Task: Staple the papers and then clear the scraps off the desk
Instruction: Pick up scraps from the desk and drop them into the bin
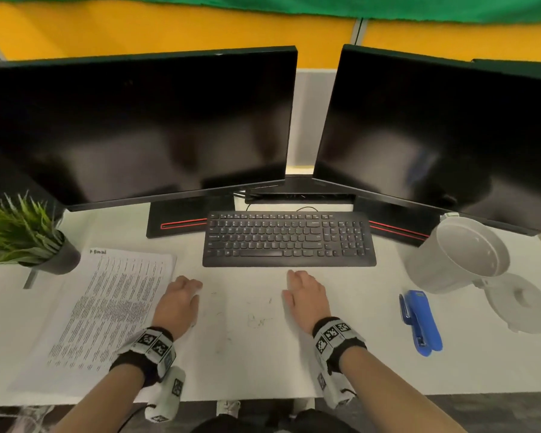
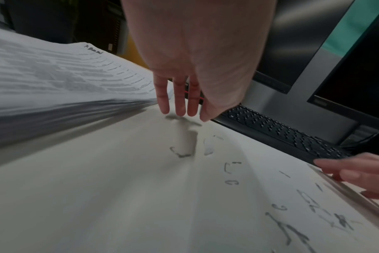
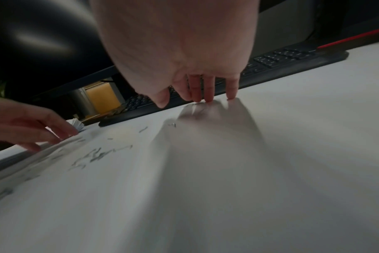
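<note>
1. Both hands lie flat on the white bench (image 1: 263, 364), fingers straight and holding nothing: left hand (image 1: 177, 303) lower centre-left, right hand (image 1: 306, 296) centre.
2. Bent staple scraps (image 1: 258, 320) are scattered between them.
3. Papers (image 1: 113, 304) lie at lower left; blue stapler (image 1: 420, 323) at right.
4. Farther up, the keyboard (image 1: 289, 239).
</note>
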{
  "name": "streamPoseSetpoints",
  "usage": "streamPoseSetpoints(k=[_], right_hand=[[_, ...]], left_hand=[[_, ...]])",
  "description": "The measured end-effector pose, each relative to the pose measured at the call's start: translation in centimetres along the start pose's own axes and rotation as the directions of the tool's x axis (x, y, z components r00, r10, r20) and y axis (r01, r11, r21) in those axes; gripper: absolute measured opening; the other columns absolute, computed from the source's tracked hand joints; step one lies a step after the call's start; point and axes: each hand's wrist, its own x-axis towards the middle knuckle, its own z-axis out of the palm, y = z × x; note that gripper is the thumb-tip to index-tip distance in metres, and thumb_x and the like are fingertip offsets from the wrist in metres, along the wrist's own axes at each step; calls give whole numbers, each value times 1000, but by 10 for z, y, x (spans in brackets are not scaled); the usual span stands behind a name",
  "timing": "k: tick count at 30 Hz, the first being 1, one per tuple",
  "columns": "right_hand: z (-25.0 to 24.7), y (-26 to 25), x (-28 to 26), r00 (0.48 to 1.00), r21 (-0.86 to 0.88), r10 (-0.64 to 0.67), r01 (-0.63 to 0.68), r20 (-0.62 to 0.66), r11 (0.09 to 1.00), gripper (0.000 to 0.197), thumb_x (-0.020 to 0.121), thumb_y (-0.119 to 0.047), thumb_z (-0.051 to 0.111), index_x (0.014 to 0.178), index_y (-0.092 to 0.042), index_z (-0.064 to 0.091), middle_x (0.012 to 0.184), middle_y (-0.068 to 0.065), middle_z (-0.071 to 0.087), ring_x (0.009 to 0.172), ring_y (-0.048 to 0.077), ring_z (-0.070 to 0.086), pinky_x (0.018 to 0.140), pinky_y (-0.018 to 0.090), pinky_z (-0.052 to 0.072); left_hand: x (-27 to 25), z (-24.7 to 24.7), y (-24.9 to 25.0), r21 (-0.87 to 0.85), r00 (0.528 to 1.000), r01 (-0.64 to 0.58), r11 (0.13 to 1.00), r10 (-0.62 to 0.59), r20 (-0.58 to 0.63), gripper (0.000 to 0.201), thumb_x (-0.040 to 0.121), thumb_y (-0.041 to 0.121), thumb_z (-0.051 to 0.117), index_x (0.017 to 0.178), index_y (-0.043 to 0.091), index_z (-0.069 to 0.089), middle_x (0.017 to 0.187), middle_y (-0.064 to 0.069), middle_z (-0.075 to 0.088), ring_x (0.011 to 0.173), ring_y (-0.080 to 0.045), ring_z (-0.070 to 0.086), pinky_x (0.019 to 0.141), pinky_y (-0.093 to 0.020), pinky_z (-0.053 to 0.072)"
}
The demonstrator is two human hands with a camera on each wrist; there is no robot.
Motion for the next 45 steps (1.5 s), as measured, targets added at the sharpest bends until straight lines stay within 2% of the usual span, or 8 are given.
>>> streamPoseSetpoints(k=[8,12,16,21,28,34,38,45], right_hand=[[13,-9,-22,976,-137,-175,192,129,972,58,85,-36,10,132,-14,37,133,6,43,122,26,40,102,40,36],[13,12,-44,977,68,-179,171,120,983,51,97,-29,28,146,-16,19,153,6,24,140,21,22,116,30,15],[5,34,-60,986,40,47,-54,162,998,67,96,-46,23,148,-10,0,158,7,-3,145,20,-2,117,36,-1],[15,24,-57,970,-88,27,-6,241,996,101,63,-67,-20,146,-9,-12,153,5,-23,143,21,-16,117,41,-7],[22,4,-56,948,-76,-154,182,280,980,94,69,-64,-17,148,-15,-4,156,-1,-12,145,16,-10,114,37,-11],[19,11,-54,957,-98,-81,112,277,989,96,66,-65,-18,146,-13,-11,151,2,-23,143,18,-16,117,39,-8],[28,-10,-48,915,-110,-227,276,333,955,91,69,-63,-17,146,-15,-13,145,-2,-29,143,17,-17,117,40,-9],[30,-22,-27,930,-111,-186,231,317,967,98,65,-65,-18,146,-12,-9,157,4,-16,144,18,-14,116,41,-7]], left_hand=[[7,5,3,205,1000,10,979,-15,26,45,92,15,44,135,7,43,133,-16,49,112,-32,51,88,-43,50],[2,16,9,251,967,-53,966,-14,255,66,97,47,20,149,12,0,160,-4,-5,148,-22,2,121,-43,10],[-7,31,24,289,906,-213,933,78,415,91,71,74,-11,136,13,-31,144,-2,-39,137,-21,-32,115,-43,-14],[-6,45,55,278,852,-360,890,193,486,97,64,76,-15,137,14,-29,148,-3,-35,138,-20,-31,116,-43,-14],[-15,57,85,230,781,-484,844,299,549,93,69,68,-16,147,17,-17,156,-3,-24,143,-17,-24,118,-47,-14],[-24,14,40,251,893,-321,913,204,402,85,79,63,-7,146,13,-18,147,-2,-33,140,-20,-27,115,-40,-16],[-46,-3,-10,320,903,-235,918,84,421,97,70,72,-13,145,10,-20,150,-6,-32,141,-20,-26,118,-41,-12],[-75,11,-29,336,911,-150,930,-2,412,103,61,73,-20,141,8,-25,149,-8,-33,138,-22,-29,118,-41,-14]])
